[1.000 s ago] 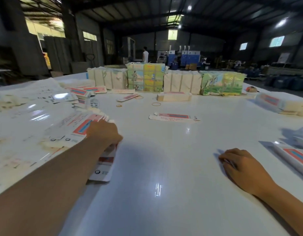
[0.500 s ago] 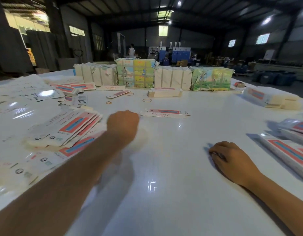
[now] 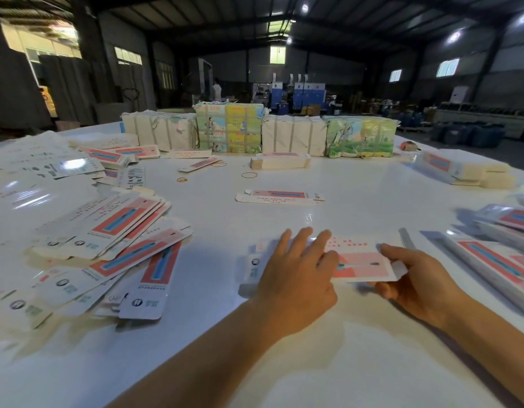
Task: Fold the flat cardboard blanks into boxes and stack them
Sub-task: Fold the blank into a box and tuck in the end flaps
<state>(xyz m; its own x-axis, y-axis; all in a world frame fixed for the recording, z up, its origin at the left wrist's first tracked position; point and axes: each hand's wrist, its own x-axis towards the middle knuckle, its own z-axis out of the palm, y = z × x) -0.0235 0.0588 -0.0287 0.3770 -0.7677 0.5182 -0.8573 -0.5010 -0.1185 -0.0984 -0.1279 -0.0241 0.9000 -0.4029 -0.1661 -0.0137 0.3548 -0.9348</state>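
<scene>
A flat white cardboard blank with a pink and blue panel lies on the white table right in front of me. My left hand rests on its left half with straight, spread fingers. My right hand pinches its right end between thumb and curled fingers. A loose pile of the same blanks fans out at the left. Long folded boxes lie at the right edge.
One more blank lies mid-table, with rubber bands beyond it. Wrapped bundles line the far edge, a small stack in front of them and another stack at the far right. A person stands far back.
My left hand left the pile at the left and brought one blank across to the middle. My right hand lifted off the table and took hold of the blank's right end.
</scene>
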